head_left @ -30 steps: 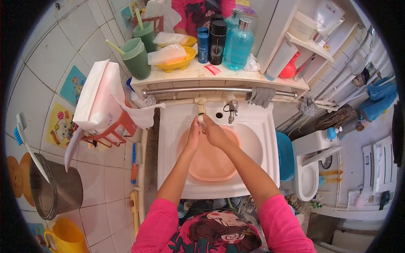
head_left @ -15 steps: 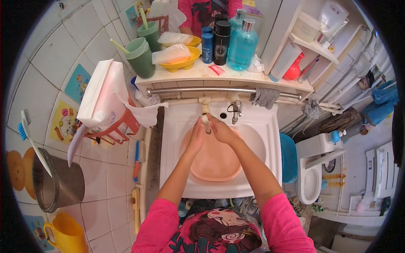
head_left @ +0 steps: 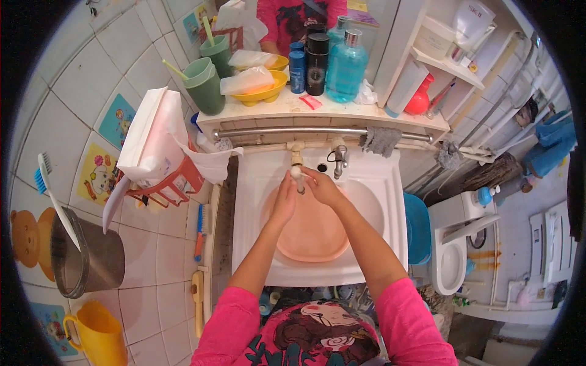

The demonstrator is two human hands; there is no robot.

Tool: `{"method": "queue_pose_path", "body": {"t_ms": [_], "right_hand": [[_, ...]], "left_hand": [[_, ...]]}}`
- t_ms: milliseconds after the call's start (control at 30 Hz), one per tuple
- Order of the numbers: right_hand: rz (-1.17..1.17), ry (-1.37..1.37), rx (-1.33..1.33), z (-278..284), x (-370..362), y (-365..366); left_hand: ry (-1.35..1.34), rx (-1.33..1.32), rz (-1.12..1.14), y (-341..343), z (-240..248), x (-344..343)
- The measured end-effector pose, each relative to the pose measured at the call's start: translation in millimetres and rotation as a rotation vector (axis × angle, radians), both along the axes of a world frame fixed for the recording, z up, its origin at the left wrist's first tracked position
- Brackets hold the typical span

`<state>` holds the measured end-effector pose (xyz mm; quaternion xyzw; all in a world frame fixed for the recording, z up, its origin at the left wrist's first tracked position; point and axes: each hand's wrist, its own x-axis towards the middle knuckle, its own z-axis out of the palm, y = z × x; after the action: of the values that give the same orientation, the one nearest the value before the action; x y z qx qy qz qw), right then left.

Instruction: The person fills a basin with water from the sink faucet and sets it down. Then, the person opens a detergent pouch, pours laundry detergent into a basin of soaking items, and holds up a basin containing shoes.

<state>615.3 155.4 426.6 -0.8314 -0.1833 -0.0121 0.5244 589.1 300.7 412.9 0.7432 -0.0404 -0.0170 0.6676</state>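
Over far part of pink basin [head_left: 312, 235]: white tap [head_left: 296, 171]. Left hand [head_left: 284, 196] over basin's left, fingers together, grip unclear; right hand [head_left: 323, 188] over basin's right, fingertips at tap, pinch unclear. Tap likely stiff, slippery if wet; hold by body.

I am seeing pink-sleeved left arm [head_left: 248, 272] and pink-sleeved right arm [head_left: 379, 272] reaching forward, forearms [head_left: 260, 244] slanting inward. Bare left hand [head_left: 283, 200] is pointing extended fingers [head_left: 287, 183] forward; bare right hand [head_left: 325, 190] is angling leftward, fingertips [head_left: 311, 174] lying near the left's.
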Motion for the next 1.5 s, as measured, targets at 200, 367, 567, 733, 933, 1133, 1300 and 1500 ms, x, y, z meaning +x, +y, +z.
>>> {"method": "queue_pose_path", "body": {"t_ms": [200, 367, 567, 733, 933, 1133, 1300, 1500], "right_hand": [[-0.133, 0.094, -0.139, -14, -38, -16], [-0.185, 0.023, -0.176, -20, -58, -22], [-0.250, -0.071, -0.025, 14, -45, 0], [-0.202, -0.079, -0.059, 12, -25, 1], [-0.205, -0.100, -0.126, 8, -16, -1], [-0.182, -0.050, -0.245, 10, -14, 0], [-0.178, 0.119, -0.292, 28, -21, 2], [-0.180, 0.002, -0.290, 22, -21, 0]], "left_hand": [[-0.081, 0.186, -0.037, 7, -4, -6], [-0.420, 0.403, 0.008, -4, 20, -1], [-0.362, 0.408, -0.005, 3, 24, 23], [-0.408, 0.421, 0.045, -2, 22, 25], [-0.391, 0.443, 0.102, -7, 20, 25], [-0.357, 0.491, 0.090, -9, 25, 22], [-0.322, 0.526, 0.074, -11, 25, 19], [-0.345, 0.462, 0.028, -5, 15, 20]]}}
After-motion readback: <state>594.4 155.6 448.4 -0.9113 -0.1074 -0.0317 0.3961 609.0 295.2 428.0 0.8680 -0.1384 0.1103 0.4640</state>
